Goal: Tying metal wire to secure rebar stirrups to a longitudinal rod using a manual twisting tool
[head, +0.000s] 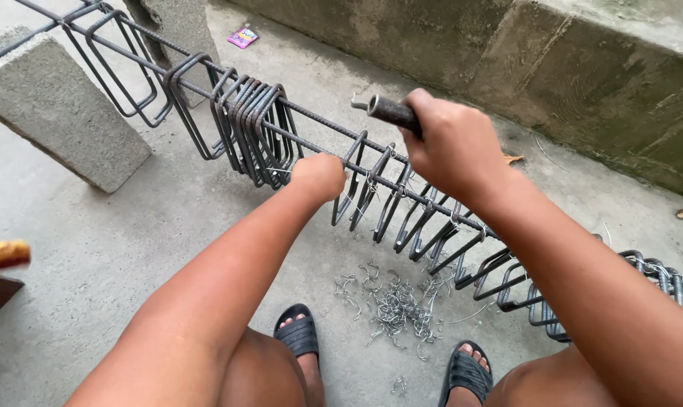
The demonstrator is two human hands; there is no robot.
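Head view looks down on a rebar cage (401, 197) laid level across a concrete block (51, 113) at its far end: long ribbed bars threaded through many rectangular steel stirrups (255, 128). Some stirrups are bunched tight together near the block, others are spaced and tilted along the stretch nearer the person.

The right hand (454, 147) is closed in a fist around the dark round handle of a tying tool (390, 111), whose hooked metal tip pokes out to the left, just above the top bar. The left hand (320, 177) is closed on the top bar where a stirrup crosses it; whether its grip also pinches a wire cannot be told.

By the look of it the cage is heavy, stiff and rough, with ribs that give good purchase; it would best be taken by the long bars between stirrups, not by a loose stirrup, which may slide. Thin tie wire is springy with sharp ends.

Below, on the concrete floor (130, 249), a heap of short bent tie wires (394, 305) lies between two feet in black sandals (300, 335). A low concrete wall (582, 68) runs behind.
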